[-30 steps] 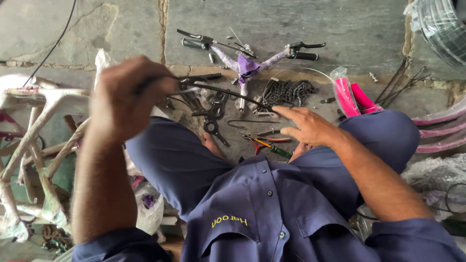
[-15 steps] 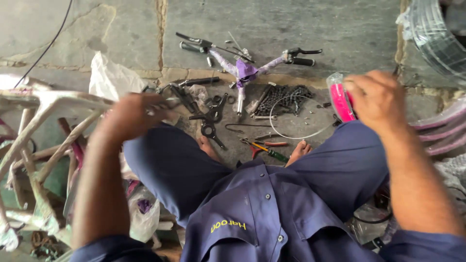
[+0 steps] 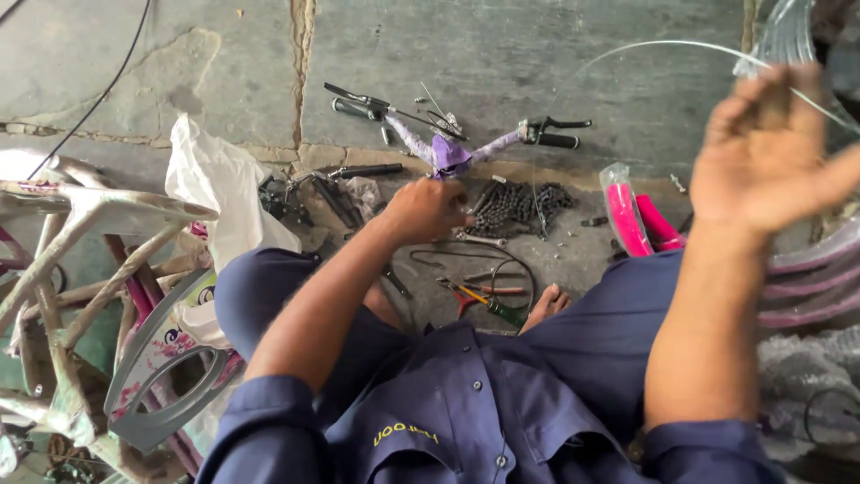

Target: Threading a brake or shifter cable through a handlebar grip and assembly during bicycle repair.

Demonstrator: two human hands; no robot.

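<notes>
While raised, thin cable (image 3: 681, 47) at right grip (image 3: 761, 152).

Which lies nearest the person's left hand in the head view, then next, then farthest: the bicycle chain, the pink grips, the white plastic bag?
From the left hand:
1. Bicycle chain, just to its right.
2. White plastic bag, off to its left.
3. Pink grips, farther right, beyond the chain.

R hand (image 3: 770, 148) blurred; bike frame (image 3: 81, 269) cut off at left edge.
</notes>
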